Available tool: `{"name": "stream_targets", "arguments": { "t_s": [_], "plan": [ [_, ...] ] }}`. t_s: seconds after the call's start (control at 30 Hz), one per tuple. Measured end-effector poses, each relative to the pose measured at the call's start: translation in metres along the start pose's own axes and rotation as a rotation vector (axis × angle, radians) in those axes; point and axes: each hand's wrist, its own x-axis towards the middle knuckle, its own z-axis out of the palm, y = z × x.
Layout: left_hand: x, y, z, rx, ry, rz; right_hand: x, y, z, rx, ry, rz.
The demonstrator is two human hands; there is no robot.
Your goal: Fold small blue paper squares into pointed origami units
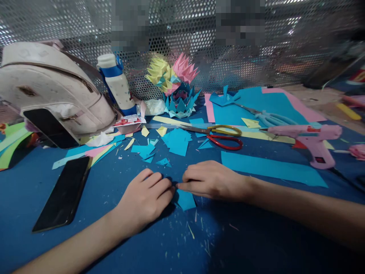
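Note:
A small piece of blue paper [186, 201] lies on the table between my hands, its upper left part hidden by fingers. My left hand [149, 196] is closed over its left side, fingers curled down. From the right, my right hand [215, 180] is closed too, its fingertips pressing at the paper's top edge close to the left fingers. Just beyond them are a small folded blue paper triangle [164, 162] and several blue paper squares [178, 141]. Scissors [216, 131] with one yellow and one red handle lie behind the right hand.
A pink glue gun [313, 139], light-blue pliers [270, 117] and a blue paper strip [270, 167] lie right. Folded paper flowers [182, 101] stand at the back. Left are a phone [64, 194], another phone [51, 127], a backpack [54, 83] and a bottle [118, 85].

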Motion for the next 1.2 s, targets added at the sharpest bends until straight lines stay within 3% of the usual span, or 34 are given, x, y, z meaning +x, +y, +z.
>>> {"name": "stream_targets", "arguments": {
  "t_s": [0.37, 0.57, 0.83, 1.2],
  "plan": [
    [-0.002, -0.01, -0.01, -0.12, -0.122, 0.114, -0.001, 0.003, 0.002, 0.057, -0.03, -0.051],
    [-0.004, -0.014, -0.014, -0.181, -0.153, 0.086, 0.005, -0.001, -0.005, 0.025, -0.065, -0.034],
    [-0.017, -0.023, -0.003, -0.301, -0.066, 0.044, 0.001, 0.001, -0.005, 0.025, -0.046, -0.075],
    [-0.014, -0.002, -0.004, -0.151, -0.035, 0.032, -0.004, 0.004, -0.001, 0.06, -0.022, -0.188]
  ]
}}
